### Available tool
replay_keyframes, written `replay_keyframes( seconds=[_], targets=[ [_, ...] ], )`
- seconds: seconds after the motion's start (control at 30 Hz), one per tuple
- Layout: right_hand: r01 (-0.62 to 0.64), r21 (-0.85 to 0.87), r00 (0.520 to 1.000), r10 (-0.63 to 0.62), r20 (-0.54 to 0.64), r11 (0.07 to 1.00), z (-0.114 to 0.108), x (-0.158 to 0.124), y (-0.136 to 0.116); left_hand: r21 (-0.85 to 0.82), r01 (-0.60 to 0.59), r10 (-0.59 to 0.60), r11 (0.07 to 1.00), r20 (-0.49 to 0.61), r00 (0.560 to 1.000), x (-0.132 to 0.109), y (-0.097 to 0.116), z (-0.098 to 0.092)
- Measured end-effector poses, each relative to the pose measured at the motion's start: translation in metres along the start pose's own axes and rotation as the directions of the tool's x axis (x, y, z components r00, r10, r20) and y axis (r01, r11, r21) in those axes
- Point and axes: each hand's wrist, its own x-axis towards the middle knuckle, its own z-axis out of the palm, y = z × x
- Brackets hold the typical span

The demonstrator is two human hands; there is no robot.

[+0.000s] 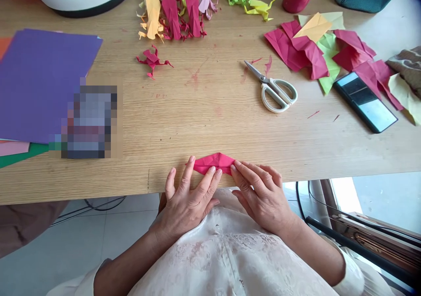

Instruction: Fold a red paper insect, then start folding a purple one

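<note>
A pink-red folded paper (213, 163), long and pointed at both ends, lies flat at the table's front edge. A crease runs along its length. My left hand (190, 199) has its fingers spread, with the index and middle fingertips pressing on the paper's lower middle and another finger beside its left end. My right hand (263, 195) rests its outstretched fingertips on the paper's right end, the thumb lying apart below them. The fingers hide part of the paper's ends and lower edge.
Scissors (274, 87), a phone (366, 103) and crumpled colored papers (305, 50) are at the right. Several folded paper figures (171, 11) stand at the back, with a small red one (153, 61) in front. Purple paper sheets (42, 81) and a blurred-out object (90, 123) lie left.
</note>
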Motion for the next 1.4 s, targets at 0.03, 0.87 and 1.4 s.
replay_keyframes(
  seconds=[0.03,0.87,1.4],
  targets=[
    [0.009,0.012,1.000,-0.009,0.013,1.000,-0.001,0.000,0.002,0.004,0.000,0.000,1.000,0.004,1.000,0.000,0.000,0.000],
    [-0.019,0.013,0.998,0.018,0.062,1.000,-0.005,-0.005,0.010,-0.137,-0.113,0.121,0.984,0.057,0.991,0.012,-0.010,-0.010],
    [-0.006,-0.048,0.995,0.011,0.101,0.999,-0.007,-0.005,0.002,-0.062,-0.183,0.190,0.981,0.132,0.973,0.017,-0.016,-0.014]
  ],
)
